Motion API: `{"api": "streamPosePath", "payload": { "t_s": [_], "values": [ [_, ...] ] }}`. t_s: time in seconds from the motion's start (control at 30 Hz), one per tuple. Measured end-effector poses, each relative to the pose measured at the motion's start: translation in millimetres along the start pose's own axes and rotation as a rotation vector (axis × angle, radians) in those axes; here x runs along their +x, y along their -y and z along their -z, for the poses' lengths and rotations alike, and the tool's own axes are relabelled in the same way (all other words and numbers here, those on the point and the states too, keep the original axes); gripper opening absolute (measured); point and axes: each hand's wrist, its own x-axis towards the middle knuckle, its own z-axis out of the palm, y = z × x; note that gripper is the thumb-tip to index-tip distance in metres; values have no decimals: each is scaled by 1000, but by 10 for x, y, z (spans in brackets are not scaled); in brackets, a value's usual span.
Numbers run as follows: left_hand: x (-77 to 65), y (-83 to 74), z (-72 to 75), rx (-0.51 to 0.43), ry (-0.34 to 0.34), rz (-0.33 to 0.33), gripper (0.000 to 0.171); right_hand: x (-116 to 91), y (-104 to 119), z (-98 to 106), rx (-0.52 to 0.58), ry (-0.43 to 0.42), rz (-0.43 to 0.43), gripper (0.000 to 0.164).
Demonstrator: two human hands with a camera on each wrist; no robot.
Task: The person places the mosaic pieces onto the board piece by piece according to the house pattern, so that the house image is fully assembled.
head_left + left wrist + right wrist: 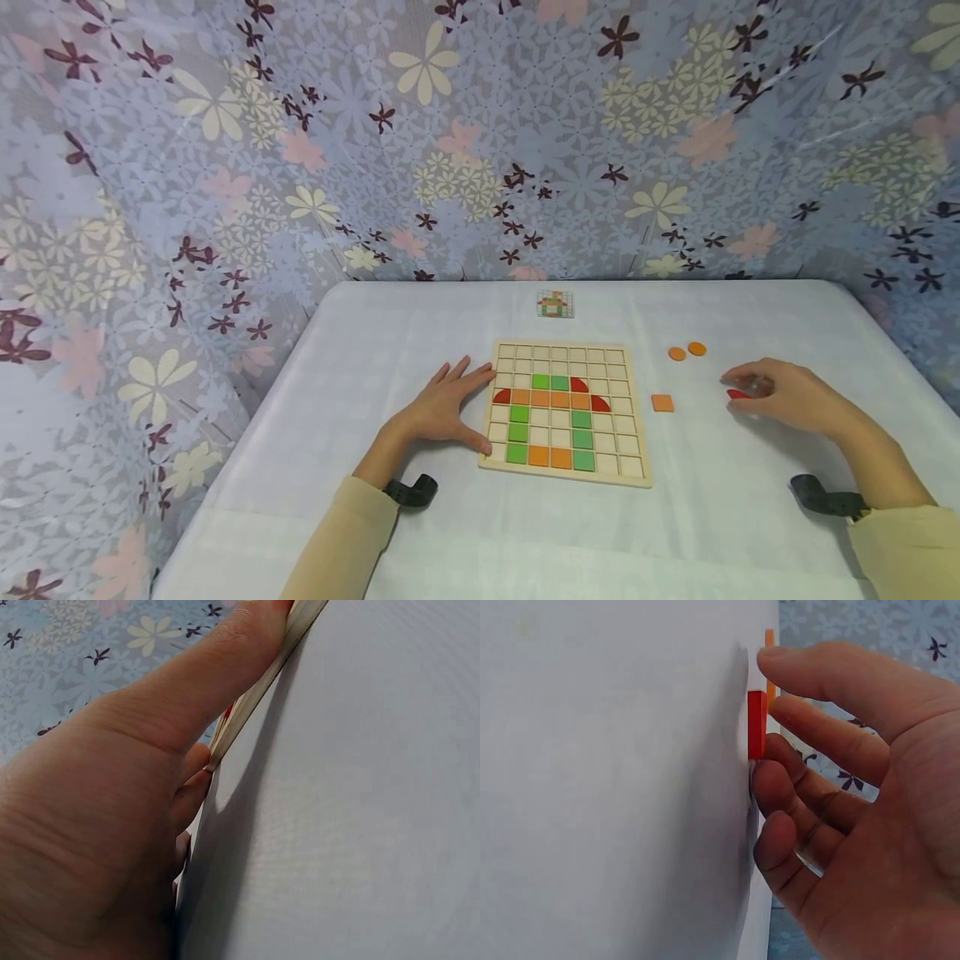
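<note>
My left hand (438,406), fingers spread, rests at the left edge of a wooden grid board (637,433). Its fingertips touch the frame, and its thumb lies at the lower left corner. Light and darker green squares, orange squares and red quarter-round tiles sit in the board's cells. Right of the board, my right hand (787,396) is lowered over a red tile (757,725) on the table. In the right wrist view the thumb stands apart from this tile, while curved fingertips are close beside it. The hand partly hides the tile in the head view.
An orange square tile (662,403) lies between the board and my right hand. Two orange round tiles (677,354) lie farther back. Behind the board is a small pattern card (555,304) showing coloured squares. A flowered curtain (480,150) hangs behind the white-covered table (360,333).
</note>
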Motion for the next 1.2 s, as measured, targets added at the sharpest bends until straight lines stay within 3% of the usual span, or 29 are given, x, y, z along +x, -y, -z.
{"api": "streamPosePath", "payload": {
  "t_s": [0.57, 1.2],
  "values": [
    [-2, 14, -9, 14, 1, -5, 122, -7, -32, -12, 3, 17, -24, 39],
    [9, 23, -12, 0, -6, -6, 123, 143, 363, -160, 71, -7, 149, 29]
  ]
}}
